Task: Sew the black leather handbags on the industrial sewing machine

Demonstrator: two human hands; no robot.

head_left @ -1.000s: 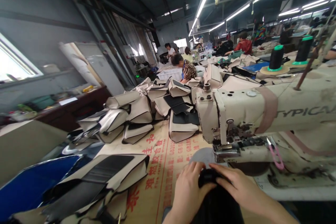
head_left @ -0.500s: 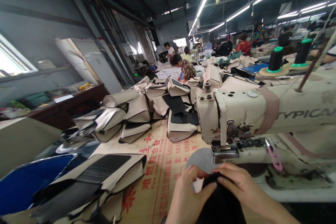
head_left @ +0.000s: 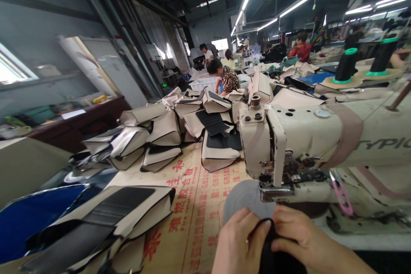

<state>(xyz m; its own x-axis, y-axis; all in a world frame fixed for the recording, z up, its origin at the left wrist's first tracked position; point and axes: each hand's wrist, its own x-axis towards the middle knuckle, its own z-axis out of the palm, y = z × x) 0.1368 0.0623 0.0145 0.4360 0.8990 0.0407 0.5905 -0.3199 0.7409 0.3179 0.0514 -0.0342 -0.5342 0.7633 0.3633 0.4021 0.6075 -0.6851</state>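
- Over on the left there's a beige-and-black bag [head_left: 105,218] lying at the edge of the counter [head_left: 191,158], no label on it that I can make out
- Next over, the counter has red lettering [head_left: 180,201] printed across it: 难燃胶合板, with tiny "Fire retardant plywood" alongside, plus a line with "GB20" in it, other bits too small or blurry for me
- Left hand [head_left: 239,242] has thumb and fingers pinched on the left side of a black piece [head_left: 268,252], just on the near side of a grey disc [head_left: 240,199]
- That piece sits right between both hands, so neither is really closer; long way seems to run from the pinched edge back toward the wearer and out the bottom of the frame
- Key bit imo: its pinched edge is on the near side of the machine head and looks apart from it
- Right hand [head_left: 302,239] is clamped on the piece's right side, and it's the one nearer the machine arm
- Sewing machine [head_left: 308,128] reads "TYPIC", then the frame cuts it off
- Pink snips [head_left: 342,195] by its lower arm, no brand readable
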